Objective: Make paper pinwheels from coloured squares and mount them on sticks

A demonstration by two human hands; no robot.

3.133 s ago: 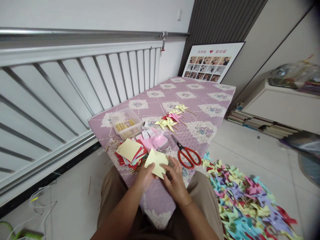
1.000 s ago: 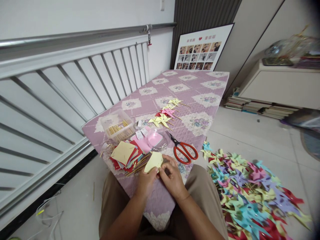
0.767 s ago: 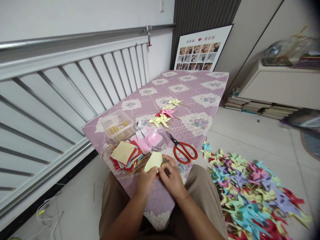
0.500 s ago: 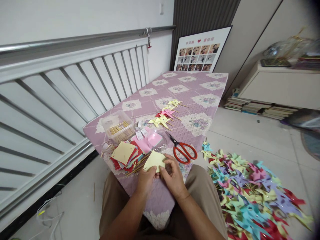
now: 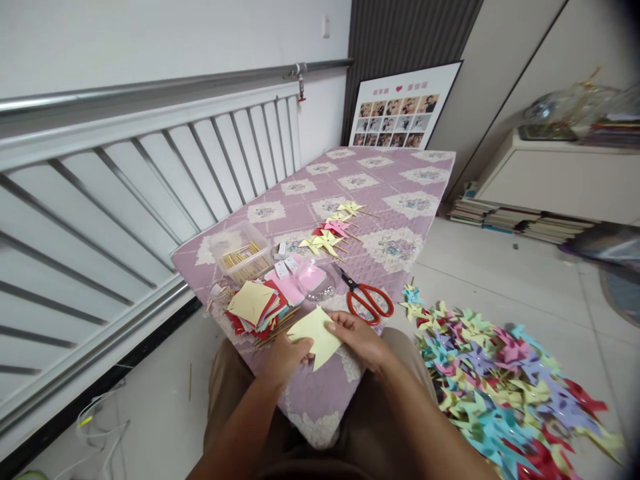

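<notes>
Paper [image 5: 315, 335] is pinched at opposite edges by left hand [image 5: 285, 357] and right hand [image 5: 357, 333]; fingers should keep it flat, creasing each corner squarely toward centre.

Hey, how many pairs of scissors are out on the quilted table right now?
1. The red-handled scissors lie on the purple table, just beyond the right hand and right of the pink paper. Others could be hidden under the paper stack.

Yellow paper [image 5: 316, 335] between both hands
</notes>
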